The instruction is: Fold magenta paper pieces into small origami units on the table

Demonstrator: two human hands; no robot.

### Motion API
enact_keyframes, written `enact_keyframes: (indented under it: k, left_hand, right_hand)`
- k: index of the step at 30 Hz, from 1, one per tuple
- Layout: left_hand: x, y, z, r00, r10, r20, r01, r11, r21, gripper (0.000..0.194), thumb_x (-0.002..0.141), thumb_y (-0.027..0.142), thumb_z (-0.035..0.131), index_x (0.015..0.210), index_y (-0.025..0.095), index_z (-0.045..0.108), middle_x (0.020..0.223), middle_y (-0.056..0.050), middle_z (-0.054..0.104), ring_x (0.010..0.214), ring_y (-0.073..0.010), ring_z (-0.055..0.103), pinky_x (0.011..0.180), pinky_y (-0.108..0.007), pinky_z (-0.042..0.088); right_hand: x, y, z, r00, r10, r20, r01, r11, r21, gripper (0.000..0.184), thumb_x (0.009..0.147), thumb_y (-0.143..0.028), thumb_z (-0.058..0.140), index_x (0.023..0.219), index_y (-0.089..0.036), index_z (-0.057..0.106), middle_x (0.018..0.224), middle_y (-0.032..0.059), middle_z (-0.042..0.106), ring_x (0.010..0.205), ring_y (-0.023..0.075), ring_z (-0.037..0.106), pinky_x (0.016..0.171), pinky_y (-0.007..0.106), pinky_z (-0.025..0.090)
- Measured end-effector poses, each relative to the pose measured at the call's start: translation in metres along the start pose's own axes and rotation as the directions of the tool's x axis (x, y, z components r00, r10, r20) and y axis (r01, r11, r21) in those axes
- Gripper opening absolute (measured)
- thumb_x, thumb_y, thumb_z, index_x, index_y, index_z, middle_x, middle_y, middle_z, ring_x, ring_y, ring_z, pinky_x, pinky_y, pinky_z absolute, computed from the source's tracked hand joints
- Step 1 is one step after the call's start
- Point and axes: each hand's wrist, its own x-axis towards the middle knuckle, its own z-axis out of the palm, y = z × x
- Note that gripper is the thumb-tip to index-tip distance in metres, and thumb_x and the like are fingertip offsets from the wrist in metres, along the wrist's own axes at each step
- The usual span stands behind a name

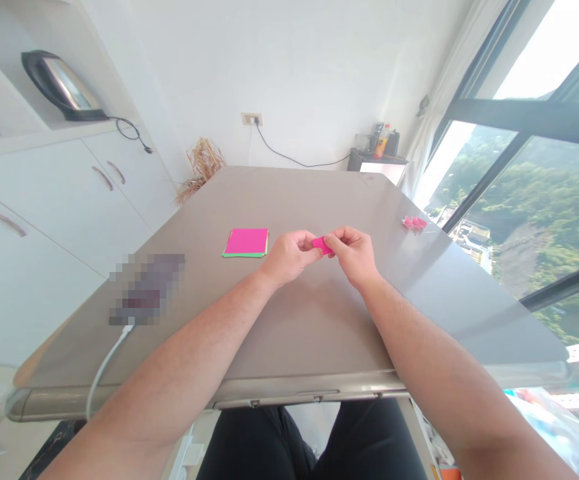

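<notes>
A small folded piece of bright pink paper [322, 245] is held between my two hands, above the middle of the table. My left hand [293, 256] pinches its left end between thumb and fingers. On the other end, the thumb and fingers of my right hand [353, 253] are closed, covering part of the paper. Left of my hands lies a stack of square coloured paper [249, 241], pink on top with green showing at the front edge. Several folded pink paper pieces [414, 223] sit near the table's right edge.
On the left of the grey table [299, 333] lies a blurred-out device [152, 290] with a white cable [106, 367] running over the front edge. White cabinets [59, 200] stand left, a window [529, 173] right. Bottles [383, 141] top a small cabinet behind.
</notes>
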Motion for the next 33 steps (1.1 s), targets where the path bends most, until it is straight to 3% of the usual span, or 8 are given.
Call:
enact_keyframes:
  k: [4,9,12,19,25,28,31,33]
  left_hand:
    - [0.0019,-0.0021,-0.0057,1.000,0.021,-0.011,-0.020,0.997,0.079,0.020,0.074,0.026,0.071,0.091,0.018,0.066,0.080,-0.003,0.070,0.072,-0.0153,0.064,0.065,-0.027,0.047]
    - [0.0058,-0.0023,-0.0098,0.977,0.040,-0.210,-0.035,0.999,0.027,0.024,0.074,0.021,0.068,0.097,0.018,0.064,0.085,-0.003,0.071,0.076,-0.0149,0.065,0.068,-0.027,0.049]
    - [0.0068,-0.0014,-0.0097,0.970,0.026,-0.240,-0.031,0.999,-0.015,0.024,0.075,0.024,0.068,0.098,0.018,0.065,0.087,-0.005,0.071,0.075,-0.0148,0.064,0.068,-0.027,0.048]
    - [0.0038,0.0016,-0.0065,0.989,-0.026,-0.142,0.013,0.995,-0.094,0.021,0.075,0.037,0.074,0.077,0.018,0.065,0.071,0.000,0.066,0.062,-0.0112,0.054,0.062,-0.026,0.043]
    - [0.0026,0.0026,-0.0071,0.987,0.039,-0.154,-0.024,0.995,0.094,0.016,0.080,0.030,0.066,0.071,0.018,0.059,0.065,0.002,0.062,0.059,-0.0100,0.051,0.057,-0.024,0.040]
    - [0.0027,-0.0003,-0.0061,0.995,0.045,-0.094,-0.033,0.991,0.127,0.015,0.082,0.030,0.064,0.076,0.018,0.060,0.067,0.000,0.065,0.061,-0.0122,0.059,0.058,-0.025,0.045]
    - [0.0024,-0.0028,-0.0040,1.000,0.022,-0.016,-0.022,1.000,-0.007,0.016,0.084,0.033,0.065,0.091,0.018,0.062,0.077,-0.003,0.071,0.066,-0.0152,0.067,0.062,-0.028,0.053]
    - [0.0021,-0.0026,-0.0034,1.000,0.011,-0.025,-0.013,0.997,-0.074,0.024,0.082,0.029,0.069,0.103,0.019,0.060,0.081,-0.003,0.073,0.067,-0.0160,0.069,0.066,-0.031,0.056]
  right_hand:
    - [0.0012,-0.0007,-0.0033,0.998,0.023,0.050,-0.020,0.998,-0.066,0.014,0.073,-0.032,0.069,0.068,-0.019,0.065,0.061,-0.0014,0.060,0.057,0.0117,0.052,0.054,0.026,0.040]
    - [0.0005,0.0012,-0.0036,0.993,0.081,0.089,-0.067,0.986,-0.155,0.014,0.073,-0.031,0.068,0.068,-0.020,0.062,0.060,-0.0029,0.058,0.055,0.0116,0.051,0.052,0.026,0.037]
    - [-0.0008,0.0032,-0.0023,0.988,0.072,0.139,-0.042,0.977,-0.211,0.019,0.075,-0.037,0.069,0.069,-0.020,0.062,0.062,-0.0023,0.059,0.056,0.0120,0.051,0.052,0.027,0.036]
    - [0.0010,0.0083,-0.0049,0.989,0.021,0.146,-0.002,0.991,-0.131,0.023,0.076,-0.037,0.071,0.064,-0.020,0.061,0.061,-0.0016,0.059,0.058,0.0123,0.051,0.055,0.027,0.038]
    - [-0.0011,0.0050,-0.0021,0.989,0.033,0.145,-0.008,0.986,-0.168,0.025,0.075,-0.040,0.072,0.064,-0.020,0.063,0.058,-0.0024,0.057,0.056,0.0118,0.049,0.055,0.028,0.037]
    - [-0.0014,0.0036,-0.0010,0.994,0.006,0.106,0.013,0.984,-0.178,0.022,0.074,-0.040,0.073,0.070,-0.020,0.066,0.065,-0.0010,0.063,0.060,0.0127,0.053,0.058,0.029,0.040]
    - [-0.0009,0.0042,-0.0012,0.997,-0.034,0.065,0.042,0.990,-0.131,0.017,0.075,-0.035,0.072,0.081,-0.020,0.068,0.072,0.0004,0.069,0.062,0.0134,0.057,0.062,0.030,0.045]
    - [-0.0007,0.0055,-0.0015,0.998,-0.039,0.054,0.043,0.995,-0.085,0.020,0.075,-0.032,0.071,0.090,-0.021,0.065,0.070,-0.0012,0.069,0.061,0.0137,0.058,0.062,0.030,0.047]
